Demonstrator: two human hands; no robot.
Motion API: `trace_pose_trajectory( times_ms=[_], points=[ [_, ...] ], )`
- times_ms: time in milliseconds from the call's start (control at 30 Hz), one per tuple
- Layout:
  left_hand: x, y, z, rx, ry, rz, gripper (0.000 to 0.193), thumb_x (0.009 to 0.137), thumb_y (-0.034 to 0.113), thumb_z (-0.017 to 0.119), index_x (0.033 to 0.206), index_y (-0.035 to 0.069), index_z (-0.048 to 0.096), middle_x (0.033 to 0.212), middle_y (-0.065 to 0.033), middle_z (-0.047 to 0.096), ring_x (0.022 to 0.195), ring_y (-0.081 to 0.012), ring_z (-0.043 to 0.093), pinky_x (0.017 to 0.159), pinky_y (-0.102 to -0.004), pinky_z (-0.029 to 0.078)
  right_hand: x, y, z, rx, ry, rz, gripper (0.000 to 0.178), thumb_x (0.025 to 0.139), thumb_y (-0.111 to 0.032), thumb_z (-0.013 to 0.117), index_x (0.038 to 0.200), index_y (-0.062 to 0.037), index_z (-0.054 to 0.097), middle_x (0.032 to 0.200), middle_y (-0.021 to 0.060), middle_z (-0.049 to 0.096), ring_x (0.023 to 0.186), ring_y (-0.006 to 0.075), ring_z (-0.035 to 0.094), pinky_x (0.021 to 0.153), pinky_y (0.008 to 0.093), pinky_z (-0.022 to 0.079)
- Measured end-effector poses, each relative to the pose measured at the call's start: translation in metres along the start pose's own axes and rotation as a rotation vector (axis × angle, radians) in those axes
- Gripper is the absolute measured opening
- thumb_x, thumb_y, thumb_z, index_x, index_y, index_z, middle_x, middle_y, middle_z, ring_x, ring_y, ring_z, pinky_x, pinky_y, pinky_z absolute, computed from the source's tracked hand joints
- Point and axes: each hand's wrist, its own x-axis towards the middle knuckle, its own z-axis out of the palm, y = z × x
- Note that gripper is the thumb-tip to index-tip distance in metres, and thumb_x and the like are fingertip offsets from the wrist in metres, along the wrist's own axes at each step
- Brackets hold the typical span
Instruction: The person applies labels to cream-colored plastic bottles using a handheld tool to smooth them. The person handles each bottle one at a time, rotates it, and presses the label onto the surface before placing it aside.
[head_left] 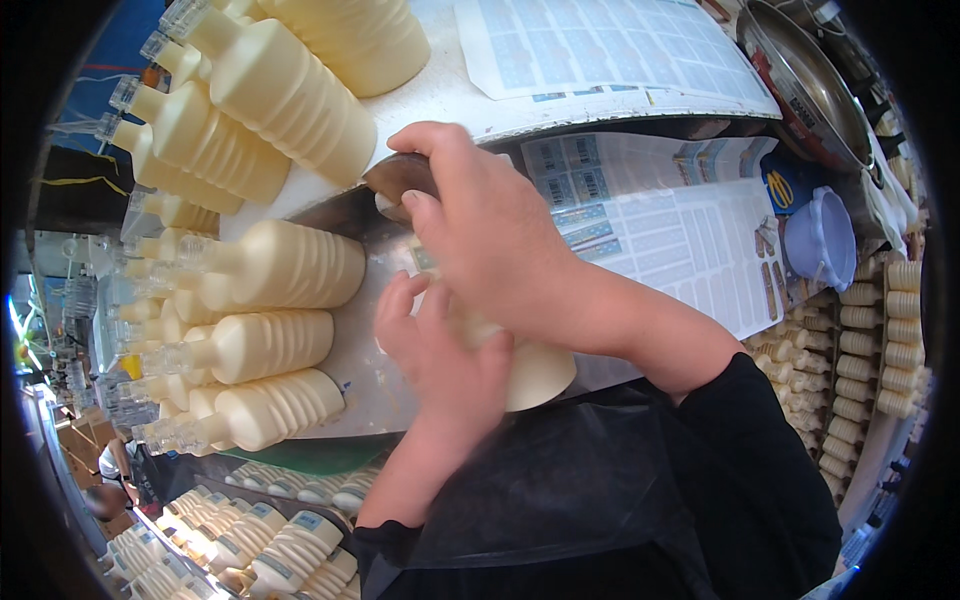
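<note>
A cream plastic bottle [543, 377] lies on the worktable in front of me, mostly covered by my hands and arm. My left hand [445, 350] rests over it with curled fingers and holds it. Just beyond, my right hand [485, 215] grips a dark brown, curved flat piece [402, 178] between thumb and fingers, at the edge of the raised white shelf. What the piece is made of I cannot tell. Part of a label shows under the right hand. To the left, several more cream ribbed bottles [275, 335] lie with clear caps pointing left.
More cream bottles [295, 95] lie on the white shelf [440, 85]. Label sheets [660, 250] cover the table's right side, with another sheet [600, 45] on the shelf. A lilac bucket [822, 240] and a metal pan [810, 80] stand right. Labelled bottles [290, 550] fill the lower left.
</note>
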Motion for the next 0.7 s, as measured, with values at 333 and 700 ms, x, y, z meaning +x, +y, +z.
trace_pose_trajectory(
  times_ms=[333,700],
  points=[
    [-0.001,-0.006,0.005,-0.07,0.009,0.04,0.062,0.091,0.042,0.066,0.135,0.0,0.052,0.138,-0.0217,0.041,0.134,-0.0431,0.036,0.115,-0.055,0.026,-0.018,0.041,-0.036,-0.146,0.005,0.123,0.038,0.094,-0.007,0.062,0.13,-0.0053,0.049,0.121,0.0195,0.065,0.102,0.043,0.066,0.085,0.051,0.053],
    [-0.004,-0.023,0.011,-1.093,-0.096,-0.508,0.091,0.082,0.006,0.066,0.158,0.002,0.015,0.153,-0.0212,0.037,0.142,-0.0303,0.04,0.119,-0.0453,0.035,-0.023,0.033,-0.031,0.025,0.019,0.227,0.038,0.1,-0.011,0.057,0.135,-0.0015,0.045,0.128,0.0252,0.06,0.116,0.0434,0.061,0.099,0.0479,0.048]
  ],
)
